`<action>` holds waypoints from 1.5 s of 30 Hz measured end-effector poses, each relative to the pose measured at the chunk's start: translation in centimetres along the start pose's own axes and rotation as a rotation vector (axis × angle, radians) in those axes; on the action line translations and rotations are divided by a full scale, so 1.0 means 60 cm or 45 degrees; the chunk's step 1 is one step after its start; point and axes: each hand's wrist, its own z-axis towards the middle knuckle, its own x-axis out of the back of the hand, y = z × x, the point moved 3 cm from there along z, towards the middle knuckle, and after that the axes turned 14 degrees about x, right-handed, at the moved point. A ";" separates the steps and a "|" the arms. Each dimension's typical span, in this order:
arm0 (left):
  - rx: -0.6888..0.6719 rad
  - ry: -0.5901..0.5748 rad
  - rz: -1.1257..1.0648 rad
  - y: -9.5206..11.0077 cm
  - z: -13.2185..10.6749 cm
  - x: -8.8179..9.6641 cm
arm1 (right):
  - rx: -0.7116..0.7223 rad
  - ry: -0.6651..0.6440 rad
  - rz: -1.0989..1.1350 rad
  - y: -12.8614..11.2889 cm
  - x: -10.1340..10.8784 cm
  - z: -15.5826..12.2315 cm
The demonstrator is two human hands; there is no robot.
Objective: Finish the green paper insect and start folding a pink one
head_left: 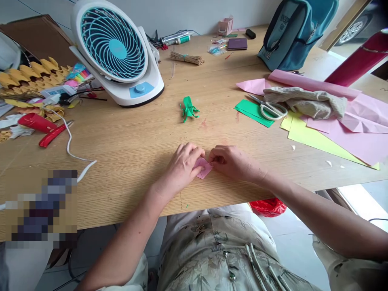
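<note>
Seems to be mid-fold on the pink paper, low on the counter near its front edge — likely calls next for matched edges and a firm crease. Grips and steadies it with a half-curled left hand; pinches its right corner with a tightly curled right hand.

Blue backpack, front lettering — small (and blurred), no text readable
</note>
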 end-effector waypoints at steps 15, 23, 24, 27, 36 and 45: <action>-0.017 -0.002 -0.115 0.008 -0.012 -0.020 | 0.298 -0.029 -0.055 0.009 0.002 -0.009; -0.043 0.031 -0.024 0.014 -0.013 -0.021 | 0.391 -0.039 -0.121 0.009 0.003 -0.013; -0.051 0.034 -0.007 0.015 -0.013 -0.022 | 0.390 -0.042 -0.126 0.009 0.003 -0.013; -0.112 0.031 0.050 0.018 -0.012 -0.024 | 0.395 -0.034 -0.127 0.010 0.002 -0.013; -0.105 0.019 -0.034 0.009 -0.019 -0.019 | 0.478 -0.034 -0.092 0.020 0.003 -0.021; -0.240 0.089 0.007 0.007 -0.024 -0.015 | 0.608 -0.077 -0.183 0.015 0.012 -0.023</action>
